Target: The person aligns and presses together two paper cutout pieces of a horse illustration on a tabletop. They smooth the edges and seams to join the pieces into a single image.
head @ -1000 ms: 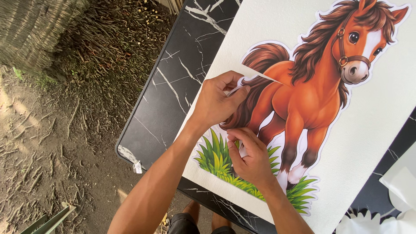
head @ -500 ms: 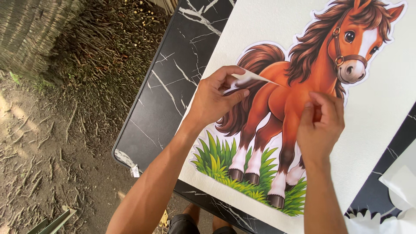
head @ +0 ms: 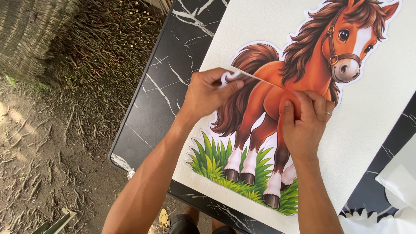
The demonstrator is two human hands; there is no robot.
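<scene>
Horse sticker [head: 303, 82]: we see a large brown cartoon horse with grass at its hooves, lying on a white board [head: 381, 130] that covers most of the tabletop [head: 160, 99]; head toward 1 o'clock, hooves toward 6 o'clock.
Backing strip [head: 232, 77]: a white curled flap at the horse's rump, lifted off the board, its edge running as a thin line toward 3 o'clock across the horse's back.
Left hand [head: 208, 93]: we hold the flap with thumb and fingers clamped on it, knuckles up, wrist bent, forearm coming up from 7 o'clock.
Right hand [head: 305, 121]: laid flat on the horse's chest and foreleg, fingers together and pressed down on the sticker, thumb alongside; a ring on one finger; forearm rising from 6 o'clock.
Tabletop: black with white marble veining, showing at 10 o'clock of the board and again at the lower right.
Ground [head: 43, 151]: bare dirt and dry twigs at 9 o'clock.
White sheet [head: 401, 177]: at 4 o'clock, beside the board.
</scene>
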